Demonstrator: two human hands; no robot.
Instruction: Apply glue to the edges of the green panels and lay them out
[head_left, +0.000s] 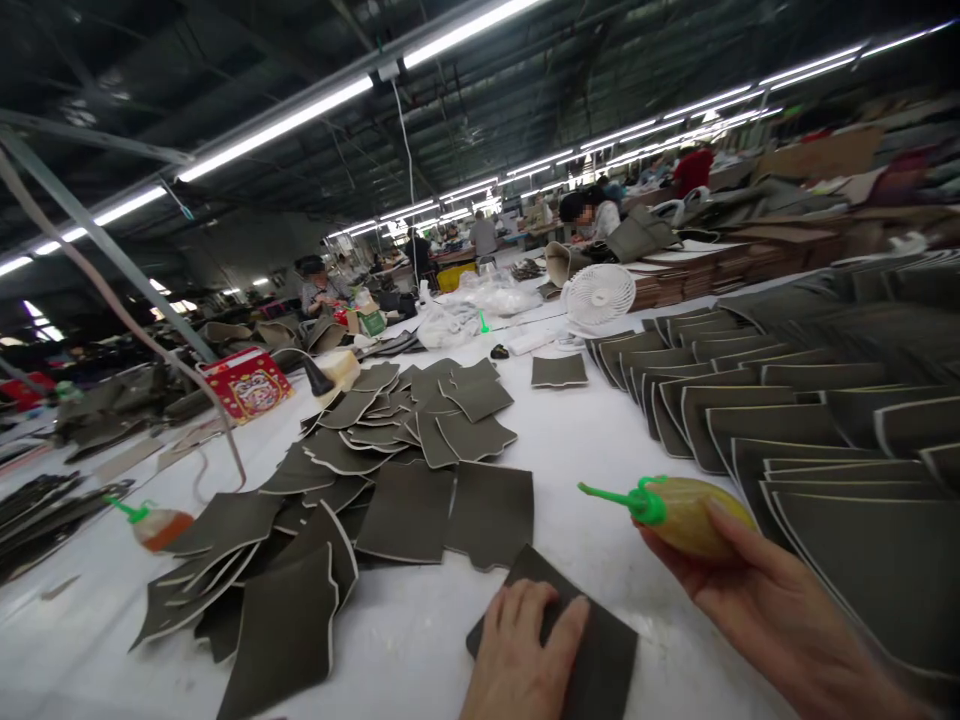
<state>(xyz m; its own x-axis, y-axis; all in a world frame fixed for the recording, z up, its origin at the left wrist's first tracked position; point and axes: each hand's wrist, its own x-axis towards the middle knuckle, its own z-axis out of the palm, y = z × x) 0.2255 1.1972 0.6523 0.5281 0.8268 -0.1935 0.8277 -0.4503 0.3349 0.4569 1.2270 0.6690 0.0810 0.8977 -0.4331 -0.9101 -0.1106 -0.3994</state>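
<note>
My right hand point(739, 570) is wrapped round a squeeze bottle point(694, 515) of yellowish liquid, held tilted above the table with its green nozzle pointing left. Flat on a dark grey-green cut piece point(592, 650) lies my left hand point(529, 640), fingers spread and pressing on it near the front edge. Just beyond that piece are two similar panels point(491, 512) side by side. A loose heap of such pieces point(390, 430) spreads over the left and middle of the white table point(420, 640).
Rows of overlapping panels point(787, 420) cover the right side. A second green-nozzled bottle point(154, 525) lies at left. Farther back are a white fan point(600, 297), a red box point(246, 385) and clear plastic bags point(480, 300). A hose point(187, 370) hangs at left; other people work beyond.
</note>
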